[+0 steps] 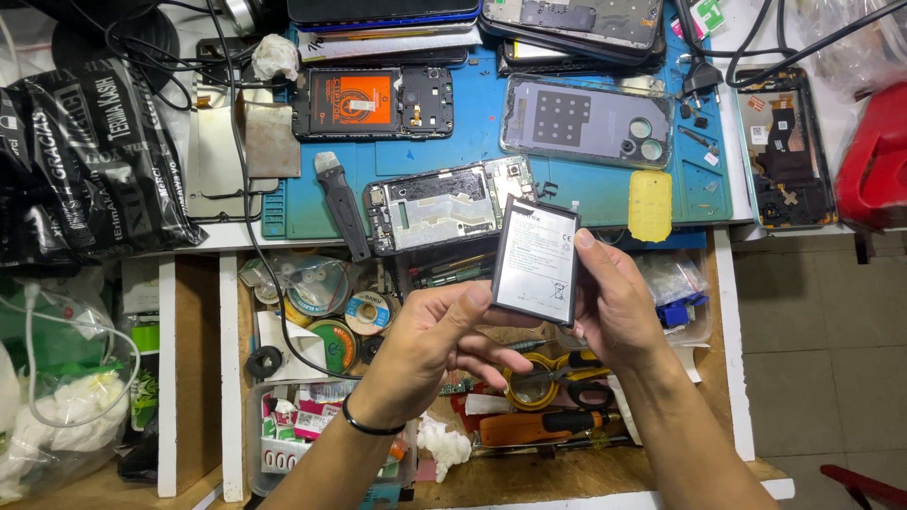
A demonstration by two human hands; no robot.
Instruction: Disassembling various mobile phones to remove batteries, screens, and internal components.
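A flat grey phone battery (535,261) with a white label is held upright between both hands, above an open drawer. My left hand (430,345) pinches its lower left edge with the thumb. My right hand (614,307) grips its right edge, thumb near the top corner. Just behind it, an opened phone frame (439,205) with an empty battery bay lies on the blue work mat (586,194).
More opened phones (373,102), a grey back cover (586,121), a yellow sponge (650,205) and a black pry tool (342,203) lie on the mat. The drawer (312,312) holds solder spools, scissors (557,378) and an orange-handled screwdriver (534,427). Black bags (85,161) sit at left.
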